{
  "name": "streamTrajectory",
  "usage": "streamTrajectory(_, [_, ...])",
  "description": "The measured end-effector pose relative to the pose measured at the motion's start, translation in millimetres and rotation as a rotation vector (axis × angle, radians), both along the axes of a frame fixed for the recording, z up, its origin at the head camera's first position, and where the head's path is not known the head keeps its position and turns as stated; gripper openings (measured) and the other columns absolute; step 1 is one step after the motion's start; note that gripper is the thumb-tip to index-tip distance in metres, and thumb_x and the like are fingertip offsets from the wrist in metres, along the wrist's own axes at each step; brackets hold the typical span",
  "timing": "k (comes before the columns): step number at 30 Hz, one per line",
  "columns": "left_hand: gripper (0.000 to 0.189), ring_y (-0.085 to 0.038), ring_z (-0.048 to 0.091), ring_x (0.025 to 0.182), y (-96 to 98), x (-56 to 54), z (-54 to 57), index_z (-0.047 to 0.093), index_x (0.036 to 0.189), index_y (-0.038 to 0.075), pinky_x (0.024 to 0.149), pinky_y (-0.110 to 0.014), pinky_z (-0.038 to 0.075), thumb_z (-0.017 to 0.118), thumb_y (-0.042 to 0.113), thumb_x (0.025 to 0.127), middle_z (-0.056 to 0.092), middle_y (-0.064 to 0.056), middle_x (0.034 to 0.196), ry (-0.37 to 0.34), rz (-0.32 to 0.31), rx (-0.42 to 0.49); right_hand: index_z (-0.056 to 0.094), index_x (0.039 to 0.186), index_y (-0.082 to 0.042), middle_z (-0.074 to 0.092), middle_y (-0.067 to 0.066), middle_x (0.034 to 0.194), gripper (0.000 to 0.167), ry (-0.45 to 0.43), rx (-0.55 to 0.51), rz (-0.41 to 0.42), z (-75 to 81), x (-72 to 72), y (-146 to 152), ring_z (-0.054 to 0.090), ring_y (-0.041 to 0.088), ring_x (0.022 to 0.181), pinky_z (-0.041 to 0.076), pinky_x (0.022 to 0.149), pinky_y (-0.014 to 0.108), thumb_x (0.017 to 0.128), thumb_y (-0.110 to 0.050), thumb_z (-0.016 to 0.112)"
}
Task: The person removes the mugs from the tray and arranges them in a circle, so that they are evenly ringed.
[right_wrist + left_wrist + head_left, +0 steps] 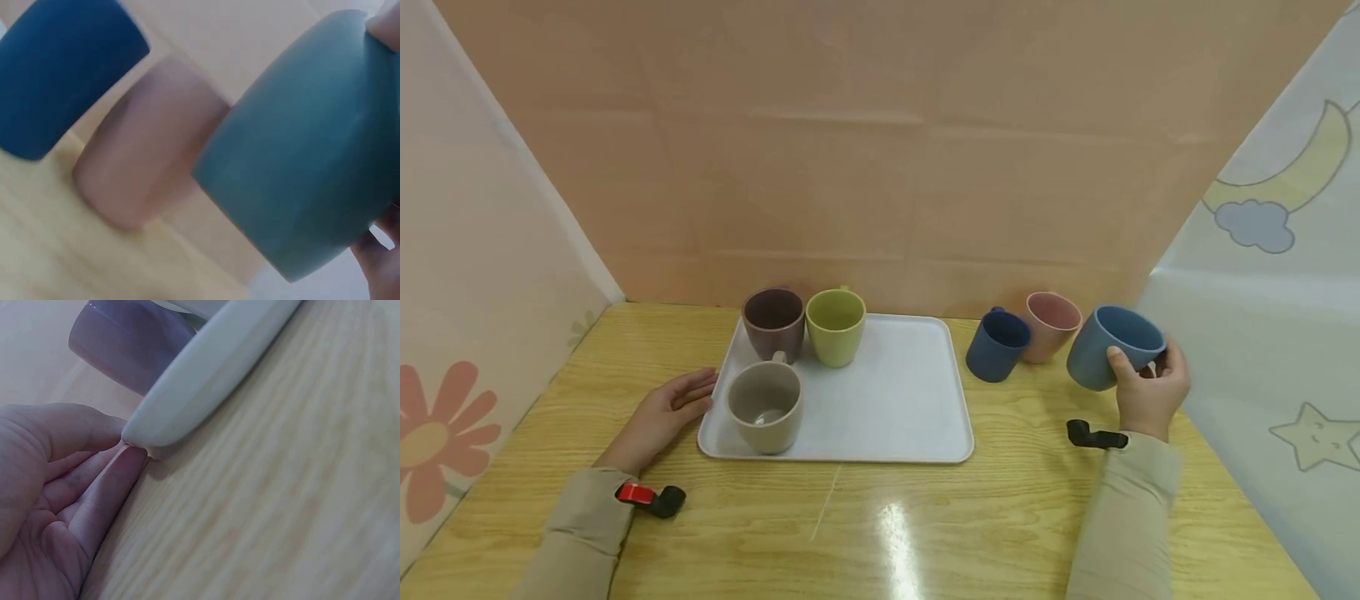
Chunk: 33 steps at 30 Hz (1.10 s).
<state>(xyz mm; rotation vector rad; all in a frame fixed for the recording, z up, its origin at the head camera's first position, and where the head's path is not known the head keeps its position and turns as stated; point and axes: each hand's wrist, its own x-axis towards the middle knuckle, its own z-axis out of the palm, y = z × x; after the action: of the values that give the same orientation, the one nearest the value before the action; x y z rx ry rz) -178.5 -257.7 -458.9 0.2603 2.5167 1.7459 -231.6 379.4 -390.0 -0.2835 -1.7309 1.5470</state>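
My right hand (1150,396) grips a light blue mug (1097,358), thumb on its near wall and fingers round its far right side. The mug is tilted and large in the right wrist view. Left of it stand a pink mug (1051,327) and a smaller dark blue mug (992,354). My left hand (662,417) lies at the left edge of a white tray (895,408), its extended fingertips touching the rim. On the tray are a purple-brown mug (775,333), a yellow-green mug (837,333) and a beige-grey mug (763,408), handle to the back.
The wooden table (880,533) meets an orange-brown backdrop (850,167) behind the mugs. Pale printed panels flank it, with a flower (437,433) at the left and a moon (1292,175) at the right. Each wrist wears a small black camera mount (1093,435).
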Motion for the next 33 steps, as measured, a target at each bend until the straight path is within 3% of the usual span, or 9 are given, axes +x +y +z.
streamTrajectory(12, [0.060,0.008,0.051,0.121,0.0,0.1,-0.8,0.037,0.153,-0.004,0.094,-0.007,0.042,0.060,0.020,0.104,0.050,-0.027,0.147,0.003,-0.003,0.012,0.056,0.143,-0.013,0.055,-0.010,0.121,0.068,-0.227,0.077,-0.041,-29.7,-6.7,10,0.048,0.007,0.115,0.042,0.109,0.030,0.082,-0.013,0.084])
streamTrajectory(27, [0.061,0.010,0.050,0.119,1.0,1.9,3.5,0.036,0.154,-0.004,0.093,-0.007,0.042,0.060,0.021,0.104,0.049,-0.028,0.147,-0.012,0.000,0.009,0.043,0.153,-0.014,0.050,-0.009,0.129,0.074,-0.266,0.086,-0.015,-43.0,-7.0,14,0.045,0.007,0.120,0.039,0.113,0.031,0.087,-0.016,0.079])
streamTrajectory(33, [0.061,0.008,0.051,0.121,0.5,0.5,1.9,0.035,0.154,-0.004,0.093,-0.006,0.042,0.060,0.020,0.105,0.049,-0.028,0.147,-0.005,-0.005,-0.005,0.043,0.153,-0.011,0.050,-0.007,0.129,0.074,-0.238,0.037,0.030,-40.7,-5.7,9,0.046,0.009,0.121,0.038,0.114,0.033,0.087,-0.011,0.078])
